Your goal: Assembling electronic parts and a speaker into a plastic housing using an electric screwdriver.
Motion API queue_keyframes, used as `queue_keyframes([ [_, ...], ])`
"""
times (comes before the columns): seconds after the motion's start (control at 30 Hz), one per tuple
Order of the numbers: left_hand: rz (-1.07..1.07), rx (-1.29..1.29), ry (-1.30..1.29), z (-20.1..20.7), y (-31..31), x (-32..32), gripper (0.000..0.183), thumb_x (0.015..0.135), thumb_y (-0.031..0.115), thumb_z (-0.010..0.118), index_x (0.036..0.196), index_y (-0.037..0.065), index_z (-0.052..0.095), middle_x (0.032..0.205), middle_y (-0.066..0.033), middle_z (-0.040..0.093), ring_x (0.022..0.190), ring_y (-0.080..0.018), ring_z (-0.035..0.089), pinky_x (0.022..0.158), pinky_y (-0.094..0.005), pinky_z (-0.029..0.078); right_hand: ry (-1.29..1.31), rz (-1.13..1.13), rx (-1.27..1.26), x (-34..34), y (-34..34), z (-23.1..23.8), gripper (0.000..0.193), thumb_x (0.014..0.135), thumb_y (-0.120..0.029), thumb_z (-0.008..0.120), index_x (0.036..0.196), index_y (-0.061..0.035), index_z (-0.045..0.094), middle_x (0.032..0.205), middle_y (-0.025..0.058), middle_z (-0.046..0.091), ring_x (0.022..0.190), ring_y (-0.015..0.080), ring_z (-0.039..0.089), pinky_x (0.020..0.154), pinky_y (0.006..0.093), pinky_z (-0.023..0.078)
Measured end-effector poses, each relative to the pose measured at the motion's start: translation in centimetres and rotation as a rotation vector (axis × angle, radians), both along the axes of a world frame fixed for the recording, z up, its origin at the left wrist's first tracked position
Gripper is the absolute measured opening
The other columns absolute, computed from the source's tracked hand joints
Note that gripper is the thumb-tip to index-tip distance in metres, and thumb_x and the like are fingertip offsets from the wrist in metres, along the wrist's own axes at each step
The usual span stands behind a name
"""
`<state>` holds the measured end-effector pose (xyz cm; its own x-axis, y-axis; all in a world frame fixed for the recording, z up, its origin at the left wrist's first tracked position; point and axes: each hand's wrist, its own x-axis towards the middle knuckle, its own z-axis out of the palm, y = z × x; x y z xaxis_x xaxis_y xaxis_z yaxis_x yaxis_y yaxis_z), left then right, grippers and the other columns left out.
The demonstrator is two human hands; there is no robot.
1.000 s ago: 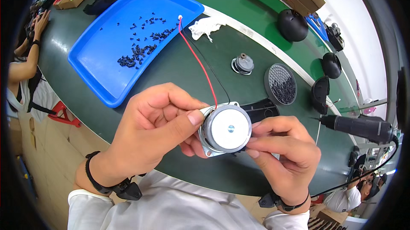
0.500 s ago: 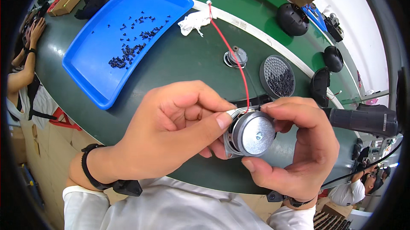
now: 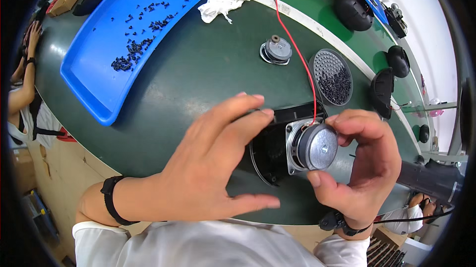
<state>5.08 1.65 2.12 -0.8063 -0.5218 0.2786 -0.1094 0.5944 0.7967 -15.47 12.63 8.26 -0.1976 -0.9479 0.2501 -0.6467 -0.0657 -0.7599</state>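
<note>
My right hand (image 3: 359,163) grips a round speaker driver (image 3: 320,146) between thumb and fingers, its silver magnet facing up. A red wire (image 3: 300,53) runs from the speaker up to a small white connector. Beneath and left of the speaker lies a black plastic housing (image 3: 267,155), partly covered by my hands. My left hand (image 3: 213,158) is open, fingers spread, the fingertips at the housing's upper left edge and the thumb apart. Whether those fingertips press on the housing I cannot tell.
A blue tray (image 3: 79,63) holds scattered black screws. Farther off lie a white cloth (image 3: 223,5), another speaker driver (image 3: 275,50) and a round dish (image 3: 317,58) of dark screws. A dark power tool (image 3: 429,180) lies right. Black housings (image 3: 353,10) stand beyond; another person's arm (image 3: 29,76) rests far left.
My left hand has let go of the speaker and spread open to its left. The right hand still holds the speaker, now over the housing, which shows more.
</note>
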Motion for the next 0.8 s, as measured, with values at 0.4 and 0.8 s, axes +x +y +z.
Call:
queue_keyframes([
  [0.4, -0.039, 0.1, 0.143, -1.2, -0.7, -0.4, 0.091, 0.057, 0.017, 0.088, 0.133, -0.003, 0.041, 0.134, -0.0258, 0.044, 0.12, -0.0371, 0.049, 0.098, -0.0421, 0.043, -0.094, -0.007, 0.121, 0.3, -0.5, -1.1, 0.053, 0.053, -0.01, 0.083, 0.098, 0.0007, 0.058, 0.101, 0.017, 0.062, 0.096, 0.025, 0.061, 0.086, 0.0339, 0.046],
  [0.8, -0.058, 0.082, 0.163, -1.7, -1.1, -0.6, 0.087, 0.06, 0.028, 0.092, 0.128, -0.001, 0.046, 0.134, -0.0263, 0.044, 0.121, -0.0378, 0.05, 0.096, -0.0444, 0.047, 0.151, 0.027, 0.144, 0.9, -0.5, -1.1, 0.048, 0.055, -0.004, 0.086, 0.098, -0.0026, 0.064, 0.102, 0.0153, 0.069, 0.081, 0.0241, 0.066, 0.073, 0.0324, 0.048],
])
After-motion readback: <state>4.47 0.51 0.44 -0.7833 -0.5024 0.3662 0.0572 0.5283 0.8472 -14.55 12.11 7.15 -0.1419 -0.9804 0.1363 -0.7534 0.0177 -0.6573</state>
